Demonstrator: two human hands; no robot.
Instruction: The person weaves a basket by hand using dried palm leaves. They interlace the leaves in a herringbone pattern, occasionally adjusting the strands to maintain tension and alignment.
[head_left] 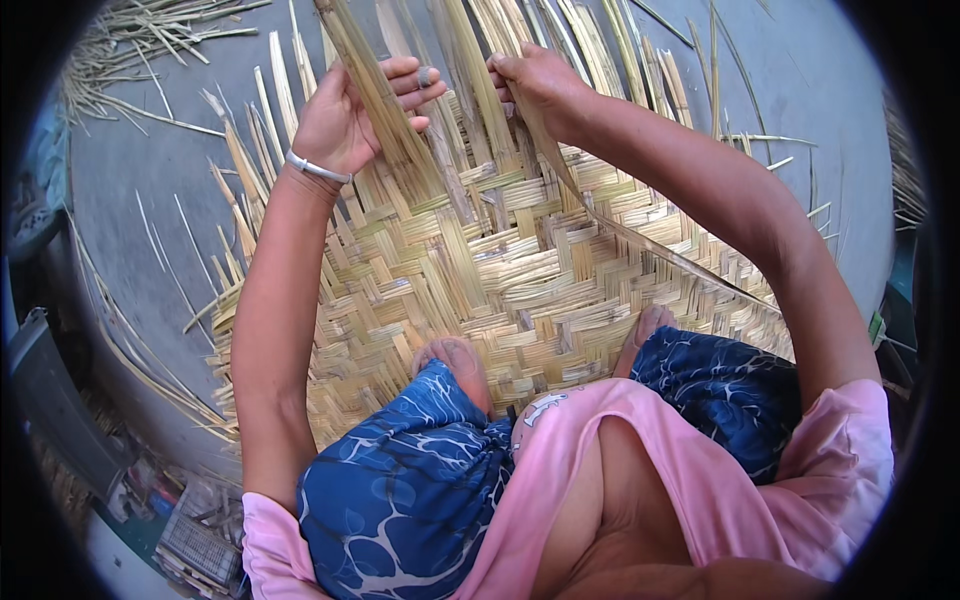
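A herringbone mat (pixel 520 270) of flattened pale cane or reed strips lies under me, its loose ends fanning out at the far side. My left hand (pixel 350 115), with a bracelet and a ring, is palm up and its fingers are stretched out. A raised bundle of strips (pixel 385 105) crosses that palm, not gripped. Farther right, my right hand (pixel 540 90) is closed in a pinch on a long thin strip (pixel 650 245), which runs down across the mat toward the right. Other upright strips (pixel 475 80) stand between my hands. Part of the right fingers is hidden.
The mat rests on a grey floor (pixel 140 190). A heap of loose strips (pixel 125 60) lies at far left. My bare feet (pixel 455 365) are on the mat's near part. A dark grey panel-like object (pixel 60 400) and clutter stand at lower left.
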